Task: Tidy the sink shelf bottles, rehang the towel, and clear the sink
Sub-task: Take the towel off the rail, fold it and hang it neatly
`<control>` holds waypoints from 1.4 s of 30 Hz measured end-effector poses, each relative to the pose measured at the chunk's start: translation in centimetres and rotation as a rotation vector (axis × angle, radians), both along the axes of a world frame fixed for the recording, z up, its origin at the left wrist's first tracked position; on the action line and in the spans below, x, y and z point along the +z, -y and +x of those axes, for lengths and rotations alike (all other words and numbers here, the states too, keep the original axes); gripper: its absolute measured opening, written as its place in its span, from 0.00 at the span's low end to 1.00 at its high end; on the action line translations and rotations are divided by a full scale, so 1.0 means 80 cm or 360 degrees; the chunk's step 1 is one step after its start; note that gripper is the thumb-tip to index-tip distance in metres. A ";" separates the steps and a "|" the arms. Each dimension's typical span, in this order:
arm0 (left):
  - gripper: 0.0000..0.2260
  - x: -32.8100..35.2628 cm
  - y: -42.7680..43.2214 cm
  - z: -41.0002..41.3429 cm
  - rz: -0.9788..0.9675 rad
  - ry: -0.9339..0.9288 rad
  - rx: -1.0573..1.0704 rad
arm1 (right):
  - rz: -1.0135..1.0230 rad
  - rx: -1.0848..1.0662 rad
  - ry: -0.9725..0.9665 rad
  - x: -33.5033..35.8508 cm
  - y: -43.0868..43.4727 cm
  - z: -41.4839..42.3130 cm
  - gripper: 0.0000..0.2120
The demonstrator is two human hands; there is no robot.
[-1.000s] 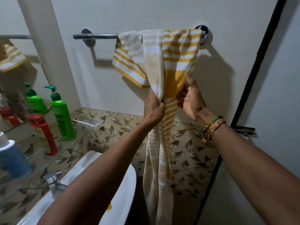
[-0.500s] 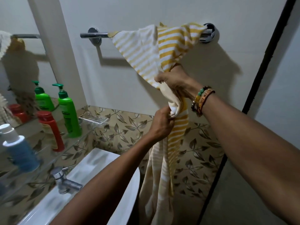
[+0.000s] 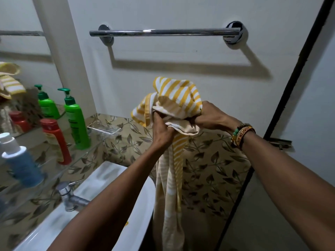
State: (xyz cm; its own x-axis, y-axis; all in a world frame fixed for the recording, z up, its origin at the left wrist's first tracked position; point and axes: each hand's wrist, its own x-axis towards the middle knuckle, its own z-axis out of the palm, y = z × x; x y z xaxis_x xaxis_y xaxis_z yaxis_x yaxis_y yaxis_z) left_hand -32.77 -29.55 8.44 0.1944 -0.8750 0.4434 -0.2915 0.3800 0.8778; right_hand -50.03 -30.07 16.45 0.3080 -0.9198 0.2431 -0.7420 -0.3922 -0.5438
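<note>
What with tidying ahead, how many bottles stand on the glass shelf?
3: green pump bottle farthest, red bottle middle, blue bottle nearest; reflections excluded, more may hide off-frame.

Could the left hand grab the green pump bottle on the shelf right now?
Probably not yet. The left hand is busy holding the striped towel. Nothing stands between it and the green pump bottle, so it likely could after letting go.

Bunched yellow-striped towel [image 3: 178, 98] below rail [image 3: 163, 32]
</note>
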 end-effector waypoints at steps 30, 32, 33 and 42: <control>0.21 0.098 0.014 -0.007 -0.0638 0.1075 0.0351 | -0.0045 -0.0061 0.1191 0.018 -0.017 -0.056 0.08; 0.17 0.101 0.015 -0.009 -0.0552 0.1011 0.0429 | 0.0156 -0.0007 0.1151 0.012 -0.016 -0.060 0.20; 0.15 0.104 0.015 -0.011 -0.0483 0.0992 0.0480 | 0.0249 0.0048 0.1062 0.009 -0.017 -0.059 0.25; 0.11 0.118 0.012 -0.023 -0.0147 0.1045 0.0564 | -0.0012 -0.0012 0.0661 -0.008 -0.019 -0.035 0.13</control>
